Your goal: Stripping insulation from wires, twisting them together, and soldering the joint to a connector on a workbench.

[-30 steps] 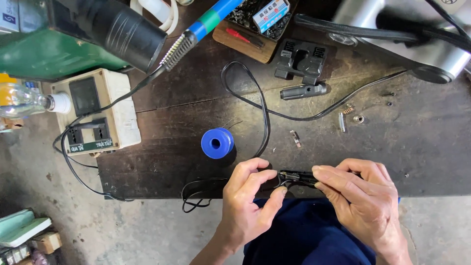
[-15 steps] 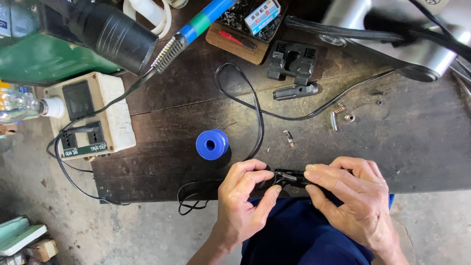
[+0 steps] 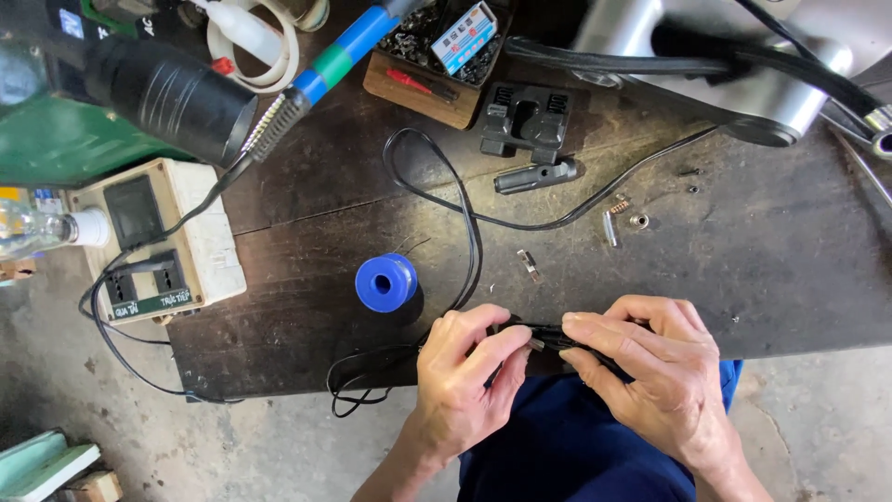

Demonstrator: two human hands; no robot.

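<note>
Both hands pinch one thin black wire (image 3: 548,335) at the near edge of the counter (image 3: 743,279), just below the blue spool (image 3: 386,282). Left hand (image 3: 465,372) has a tight grip on it with thumb and fingers. Right hand (image 3: 655,372) has a tight grip on the other side. To do this well, I think the hands should stay close together and pull softly, so the wire does not snap.
</note>
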